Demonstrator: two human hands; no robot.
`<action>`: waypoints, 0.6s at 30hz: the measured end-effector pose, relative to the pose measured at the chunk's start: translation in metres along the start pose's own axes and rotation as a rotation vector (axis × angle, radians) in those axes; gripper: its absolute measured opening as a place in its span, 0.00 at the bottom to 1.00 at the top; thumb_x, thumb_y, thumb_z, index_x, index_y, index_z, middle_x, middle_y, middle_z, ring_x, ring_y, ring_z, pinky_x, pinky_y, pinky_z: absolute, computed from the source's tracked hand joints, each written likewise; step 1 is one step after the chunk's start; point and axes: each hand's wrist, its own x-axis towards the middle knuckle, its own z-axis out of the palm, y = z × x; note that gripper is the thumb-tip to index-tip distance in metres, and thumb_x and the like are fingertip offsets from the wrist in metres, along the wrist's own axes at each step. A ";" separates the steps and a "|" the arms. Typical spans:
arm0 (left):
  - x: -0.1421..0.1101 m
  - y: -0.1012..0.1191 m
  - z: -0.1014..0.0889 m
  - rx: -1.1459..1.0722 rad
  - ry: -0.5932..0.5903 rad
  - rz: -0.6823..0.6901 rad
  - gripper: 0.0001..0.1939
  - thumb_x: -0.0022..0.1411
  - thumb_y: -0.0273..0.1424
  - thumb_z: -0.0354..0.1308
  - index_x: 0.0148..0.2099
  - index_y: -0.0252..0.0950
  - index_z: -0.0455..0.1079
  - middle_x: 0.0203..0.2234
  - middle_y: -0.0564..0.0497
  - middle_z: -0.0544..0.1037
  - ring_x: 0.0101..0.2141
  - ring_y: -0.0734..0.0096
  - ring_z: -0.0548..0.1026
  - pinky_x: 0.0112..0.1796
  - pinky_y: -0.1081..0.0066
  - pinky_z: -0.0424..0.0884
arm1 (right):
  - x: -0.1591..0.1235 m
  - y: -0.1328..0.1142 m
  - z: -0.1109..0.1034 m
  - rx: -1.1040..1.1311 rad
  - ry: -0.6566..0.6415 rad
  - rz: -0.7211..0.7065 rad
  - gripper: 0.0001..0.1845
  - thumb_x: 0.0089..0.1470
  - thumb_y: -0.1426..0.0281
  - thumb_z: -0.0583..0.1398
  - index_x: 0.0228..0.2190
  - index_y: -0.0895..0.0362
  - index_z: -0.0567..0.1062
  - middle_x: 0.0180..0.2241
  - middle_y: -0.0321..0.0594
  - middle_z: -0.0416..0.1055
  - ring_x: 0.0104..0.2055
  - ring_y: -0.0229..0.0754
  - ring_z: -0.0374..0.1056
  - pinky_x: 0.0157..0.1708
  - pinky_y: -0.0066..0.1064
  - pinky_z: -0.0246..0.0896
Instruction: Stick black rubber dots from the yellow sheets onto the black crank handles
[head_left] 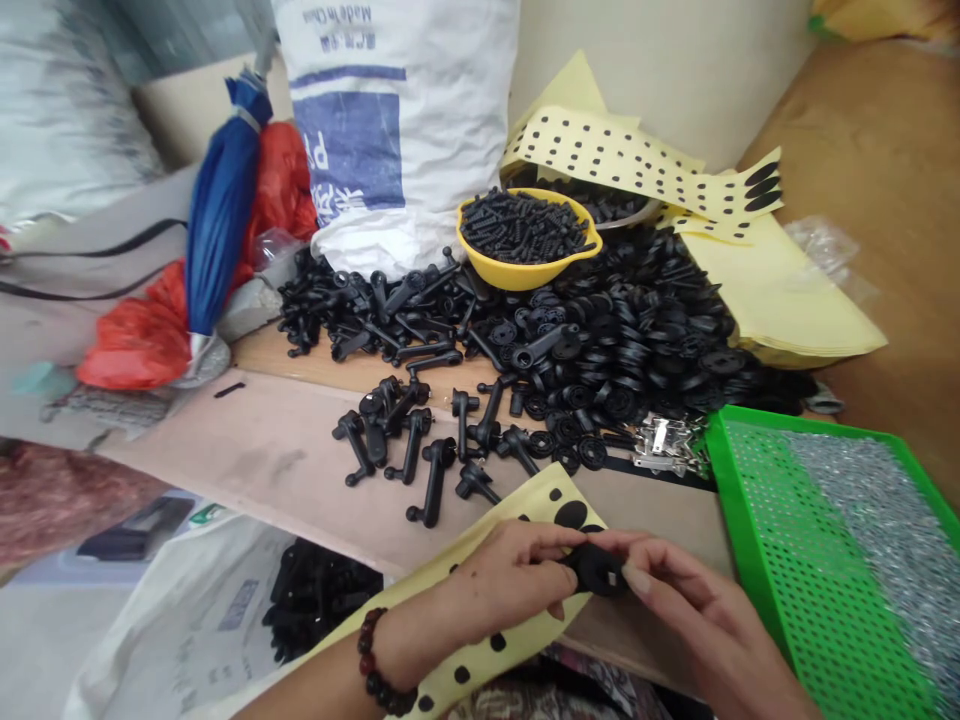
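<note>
My left hand (506,575), with a dark bead bracelet on its wrist, grips a black round plastic part (596,570) from the left. Fingers of my right hand (690,600) pinch the same part from the right. The side turned to me shows a small light spot; the rest is partly covered by fingers. Under my left forearm lies a yellow sheet with black oval stickers (469,650), reaching past the hands. Just beyond it are several black crank handles (431,485) and black round discs (570,458) on the table.
Behind are a large heap of black parts (637,320), a yellow bowl of black ribbed pieces (517,270), and yellow sticker sheets (795,290). Metal clips (664,445) lie beside a green tray (724,500) of small metal pieces. A white sack (180,620) holds black parts at lower left.
</note>
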 end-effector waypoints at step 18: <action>0.006 -0.026 0.005 -0.121 0.040 0.033 0.18 0.59 0.34 0.54 0.50 0.38 0.74 0.23 0.55 0.69 0.22 0.79 0.60 0.23 0.77 0.55 | 0.000 0.000 0.002 -0.048 0.033 -0.039 0.18 0.48 0.54 0.63 0.20 0.55 0.71 0.39 0.44 0.77 0.41 0.47 0.71 0.39 0.29 0.66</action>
